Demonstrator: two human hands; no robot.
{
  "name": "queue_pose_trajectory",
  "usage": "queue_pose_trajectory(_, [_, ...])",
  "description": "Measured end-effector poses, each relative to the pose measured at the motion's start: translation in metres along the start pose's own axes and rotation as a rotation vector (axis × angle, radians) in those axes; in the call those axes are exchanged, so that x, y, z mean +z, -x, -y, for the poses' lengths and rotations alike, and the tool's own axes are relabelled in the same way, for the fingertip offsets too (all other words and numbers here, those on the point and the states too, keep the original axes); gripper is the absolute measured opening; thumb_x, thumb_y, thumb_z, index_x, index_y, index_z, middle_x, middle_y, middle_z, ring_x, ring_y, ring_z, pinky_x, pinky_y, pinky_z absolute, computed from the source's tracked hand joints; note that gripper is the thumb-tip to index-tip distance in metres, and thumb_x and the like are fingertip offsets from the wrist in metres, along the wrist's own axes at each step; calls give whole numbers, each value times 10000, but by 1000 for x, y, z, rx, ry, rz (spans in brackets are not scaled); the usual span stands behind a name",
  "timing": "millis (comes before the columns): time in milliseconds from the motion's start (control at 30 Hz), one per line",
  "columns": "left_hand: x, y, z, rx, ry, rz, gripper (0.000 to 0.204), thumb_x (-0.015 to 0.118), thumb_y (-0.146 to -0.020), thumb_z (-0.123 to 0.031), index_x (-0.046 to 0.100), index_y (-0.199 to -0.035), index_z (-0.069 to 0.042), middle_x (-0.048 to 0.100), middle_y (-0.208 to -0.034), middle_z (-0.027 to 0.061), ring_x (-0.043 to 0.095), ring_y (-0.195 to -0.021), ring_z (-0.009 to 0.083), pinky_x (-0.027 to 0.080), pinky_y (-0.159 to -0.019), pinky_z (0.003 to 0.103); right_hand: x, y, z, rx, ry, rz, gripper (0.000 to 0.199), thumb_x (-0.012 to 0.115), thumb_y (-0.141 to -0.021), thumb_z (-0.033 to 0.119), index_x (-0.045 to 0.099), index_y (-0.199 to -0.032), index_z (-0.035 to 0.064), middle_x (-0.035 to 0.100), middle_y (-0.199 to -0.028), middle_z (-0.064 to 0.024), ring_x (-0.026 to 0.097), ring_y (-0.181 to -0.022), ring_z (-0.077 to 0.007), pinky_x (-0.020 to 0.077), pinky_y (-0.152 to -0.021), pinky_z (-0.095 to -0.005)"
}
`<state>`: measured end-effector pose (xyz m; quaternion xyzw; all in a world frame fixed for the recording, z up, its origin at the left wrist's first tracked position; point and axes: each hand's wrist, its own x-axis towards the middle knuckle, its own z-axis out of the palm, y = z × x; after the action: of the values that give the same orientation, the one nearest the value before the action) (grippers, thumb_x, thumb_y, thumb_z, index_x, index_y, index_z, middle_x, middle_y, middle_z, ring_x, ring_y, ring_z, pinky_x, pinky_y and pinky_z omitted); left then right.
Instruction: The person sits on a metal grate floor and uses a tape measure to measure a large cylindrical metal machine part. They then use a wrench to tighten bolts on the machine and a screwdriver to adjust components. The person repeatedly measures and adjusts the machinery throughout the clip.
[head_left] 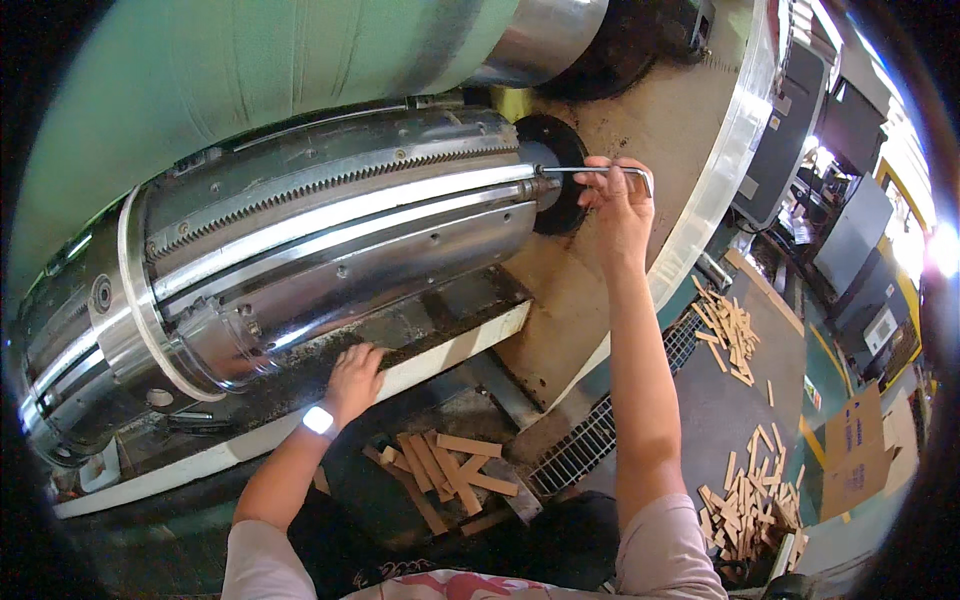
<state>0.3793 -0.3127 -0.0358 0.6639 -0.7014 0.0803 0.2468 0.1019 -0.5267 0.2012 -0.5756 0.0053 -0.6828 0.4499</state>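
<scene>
A large metal cylinder with a toothed strip along its length lies across the left and middle of the view. At its right end, my right hand is closed on a hex key. The long arm of the key reaches left to the cylinder's end and its short arm bends down past my fingers. Whether the tip sits in a screw is too small to tell. My left hand rests with fingers extended on the ledge below the cylinder, holding nothing.
Above the cylinder is a big pale green roll. Wooden strips lie below the ledge, with more strip piles on the right floor. A floor grating, an open cardboard box and a grey cabinet stand to the right.
</scene>
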Motion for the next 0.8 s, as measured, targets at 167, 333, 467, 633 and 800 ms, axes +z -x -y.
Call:
queue_pose_trajectory(167, [4, 62, 46, -149, -194, 112, 352, 619, -790, -234, 550, -1052, -9, 509, -1104, 145, 486, -1039, 317, 400, -889, 422, 5, -4, 7, -90, 372, 113, 127, 507, -922, 116, 573, -965, 16, 640, -909, -77, 609, -760, -139, 464, -599, -248])
queue_pose_trajectory(333, [5, 88, 47, -200, -268, 37, 345, 603, -801, -284, 521, -963, 10, 515, -1015, 165, 501, -970, 336, 411, -844, 443, -8, -9, 21, -342, 1075, 283, 87, 594, -833, 105, 600, -896, 45, 622, -854, -116, 602, -711, -270, 471, -618, -322])
queue_pose_trajectory(467, [12, 87, 41, -256, -261, -28, 340, 619, -768, -271, 535, -936, 12, 518, -1004, 164, 500, -966, 333, 404, -845, 441, -26, -6, 1, -333, 1388, 350, 156, 616, -805, 199, 539, -806, 64, 565, -778, -124, 578, -736, -334, 465, -619, -409])
queue_pose_trajectory(633, [13, 88, 36, -286, -289, -97, 302, 647, -726, -240, 562, -884, 4, 522, -969, 151, 503, -945, 323, 400, -860, 443, -35, -8, -14, -358, 1440, 340, 138, 627, -798, 165, 549, -823, 54, 563, -793, -122, 572, -729, -332, 460, -603, -393])
queue_pose_trajectory(800, [14, 89, 37, -281, -271, -132, 286, 647, -712, -217, 561, -879, -1, 519, -963, 150, 501, -941, 326, 398, -851, 447, -29, -10, -10, -396, 1466, 411, 126, 592, -809, 152, 504, -792, 64, 535, -771, -126, 563, -733, -340, 457, -605, -431])
